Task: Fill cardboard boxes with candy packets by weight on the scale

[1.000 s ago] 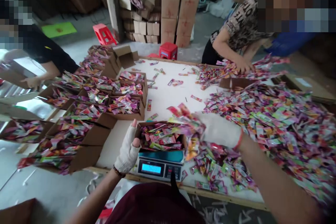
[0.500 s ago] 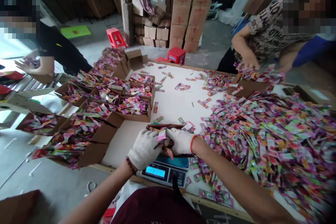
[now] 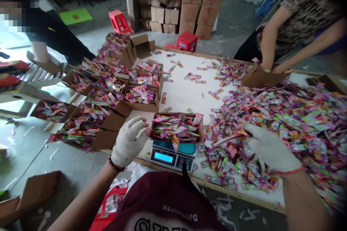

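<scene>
An open cardboard box (image 3: 201,135) full of small, colourful wrapped packets (image 3: 176,126) sits on a digital scale (image 3: 169,162) with a lit blue display, its digits too blurred to read. My left hand (image 3: 130,140), in a white knitted glove with bare fingertips, is raised at the box's left side. Its fingers are apart and hold nothing. Over the near left part of a big packet heap (image 3: 271,112) is my right hand (image 3: 268,148), gloved too. A packet (image 3: 230,138) meets its fingertips, but the fingers are partly hidden and a grip on it cannot be made out.
Packet-filled boxes (image 3: 142,106) stand in rows on the left of the white table (image 3: 181,95). Loose packets (image 3: 193,77) lie mid-table. At the far right a person (image 3: 273,43) tilts a box (image 3: 260,75) on the heap; another person (image 3: 51,36) works at left. Red stools (image 3: 187,41) stand behind.
Both my hands have left the box on the scale: the left drew back to the left, the right moved right to the heap. The person at right has tipped their box over.
</scene>
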### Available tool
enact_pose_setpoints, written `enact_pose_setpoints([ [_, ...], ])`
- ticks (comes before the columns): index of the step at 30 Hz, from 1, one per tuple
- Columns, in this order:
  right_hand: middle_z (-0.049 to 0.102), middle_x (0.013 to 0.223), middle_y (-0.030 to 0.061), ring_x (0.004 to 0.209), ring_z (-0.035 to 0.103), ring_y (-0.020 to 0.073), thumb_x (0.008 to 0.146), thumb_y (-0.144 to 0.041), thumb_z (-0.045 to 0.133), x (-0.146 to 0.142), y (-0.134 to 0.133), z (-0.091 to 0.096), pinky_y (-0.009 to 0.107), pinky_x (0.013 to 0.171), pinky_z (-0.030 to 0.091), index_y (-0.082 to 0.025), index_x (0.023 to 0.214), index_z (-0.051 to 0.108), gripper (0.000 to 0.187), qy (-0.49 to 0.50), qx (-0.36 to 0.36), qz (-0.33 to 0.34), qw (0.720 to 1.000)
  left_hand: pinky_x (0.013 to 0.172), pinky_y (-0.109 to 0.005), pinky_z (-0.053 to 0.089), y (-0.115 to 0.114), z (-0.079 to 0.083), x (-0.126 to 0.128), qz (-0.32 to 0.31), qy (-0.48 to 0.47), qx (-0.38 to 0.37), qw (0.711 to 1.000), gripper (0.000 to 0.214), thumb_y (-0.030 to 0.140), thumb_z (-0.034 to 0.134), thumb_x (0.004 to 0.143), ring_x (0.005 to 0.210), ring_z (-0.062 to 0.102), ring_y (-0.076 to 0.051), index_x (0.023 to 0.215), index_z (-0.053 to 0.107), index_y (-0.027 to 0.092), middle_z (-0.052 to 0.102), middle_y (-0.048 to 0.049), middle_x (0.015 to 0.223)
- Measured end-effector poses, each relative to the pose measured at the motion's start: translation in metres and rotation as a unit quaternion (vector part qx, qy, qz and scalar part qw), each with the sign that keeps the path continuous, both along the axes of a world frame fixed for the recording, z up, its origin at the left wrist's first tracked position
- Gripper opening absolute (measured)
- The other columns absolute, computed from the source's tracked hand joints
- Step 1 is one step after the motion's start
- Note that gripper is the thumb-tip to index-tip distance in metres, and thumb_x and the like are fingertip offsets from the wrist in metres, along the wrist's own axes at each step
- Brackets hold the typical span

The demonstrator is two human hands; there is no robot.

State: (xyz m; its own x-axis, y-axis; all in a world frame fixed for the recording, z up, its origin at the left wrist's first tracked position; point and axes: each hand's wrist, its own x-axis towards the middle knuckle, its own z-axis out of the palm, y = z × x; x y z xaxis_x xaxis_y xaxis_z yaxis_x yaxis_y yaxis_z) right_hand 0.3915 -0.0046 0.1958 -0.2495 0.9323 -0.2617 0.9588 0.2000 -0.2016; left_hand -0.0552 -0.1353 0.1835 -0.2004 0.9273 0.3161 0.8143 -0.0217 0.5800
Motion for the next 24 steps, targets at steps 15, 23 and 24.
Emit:
enact_pose_setpoints([
  [15,0.062,0.117,0.0132,0.115,0.059,0.0273,0.095,-0.025,0.045,-0.085,-0.017,0.024,0.043,0.104,0.046,-0.016,0.117,0.059,0.027,0.182,0.020,0.176,0.967,0.094,-0.038,0.056,-0.002,0.012,0.008,-0.088,0.072,0.063,0.991,0.011,0.020,0.062,0.091,0.111,0.068,-0.025,0.100,0.068,0.019,0.070,-0.0107,0.118],
  [23,0.052,0.142,0.0090,0.122,0.059,0.0238,0.086,-0.009,0.054,-0.151,-0.038,0.026,0.038,0.105,0.050,-0.028,0.138,0.057,0.056,0.232,-0.017,0.331,0.915,0.087,-0.040,0.052,0.023,0.012,0.023,-0.105,0.195,-0.025,0.975,0.024,0.016,0.054,0.092,0.102,0.066,-0.026,0.110,0.069,0.019,0.068,-0.0102,0.120],
  [24,0.049,0.145,0.0094,0.115,0.063,0.0242,0.083,-0.008,0.057,-0.163,-0.043,0.021,0.037,0.097,0.054,-0.030,0.140,0.055,0.062,0.201,-0.019,0.346,0.916,0.085,-0.041,0.051,0.029,0.011,0.026,-0.110,0.229,-0.047,0.966,0.028,0.018,0.056,0.091,0.099,0.065,-0.027,0.117,0.067,0.019,0.068,-0.0098,0.119],
])
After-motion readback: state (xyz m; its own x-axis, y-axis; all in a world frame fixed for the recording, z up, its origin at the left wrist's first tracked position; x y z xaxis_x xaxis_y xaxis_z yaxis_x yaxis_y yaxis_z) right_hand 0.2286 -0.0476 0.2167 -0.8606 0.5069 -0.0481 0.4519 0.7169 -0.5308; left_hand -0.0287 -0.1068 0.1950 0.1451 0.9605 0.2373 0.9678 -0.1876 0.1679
